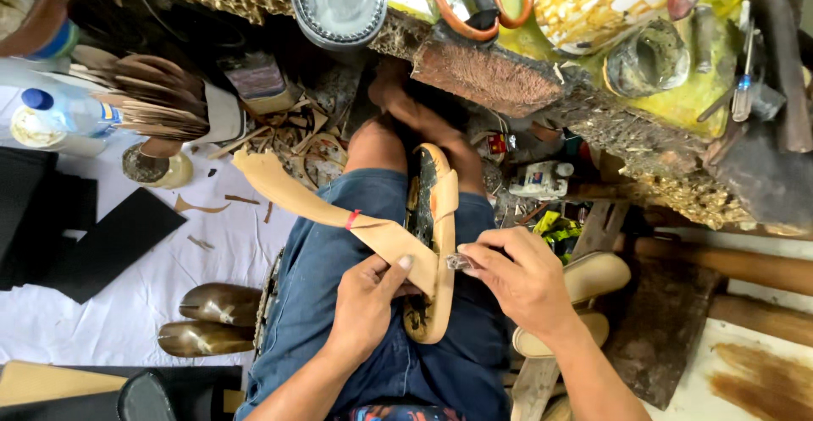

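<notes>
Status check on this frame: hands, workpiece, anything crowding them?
Left hand grips tan leather strip against the shoe sole on the lap. Right hand pinches a small shiny tool at the sole's edge. Nothing between the hands; scraps beyond the knees.

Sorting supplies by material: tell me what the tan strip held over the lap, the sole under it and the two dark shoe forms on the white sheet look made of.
Tan strip: likely leather or a leather-like sheet, matte, since it bends without creasing.
Sole: tan rim around a dark glossy face, probably leather or board; uncertain.
Shoe forms: hard and shiny with highlights, looking like polished wood or plastic.
Left hand pinches the strip; right hand holds a small clear piece.
</notes>
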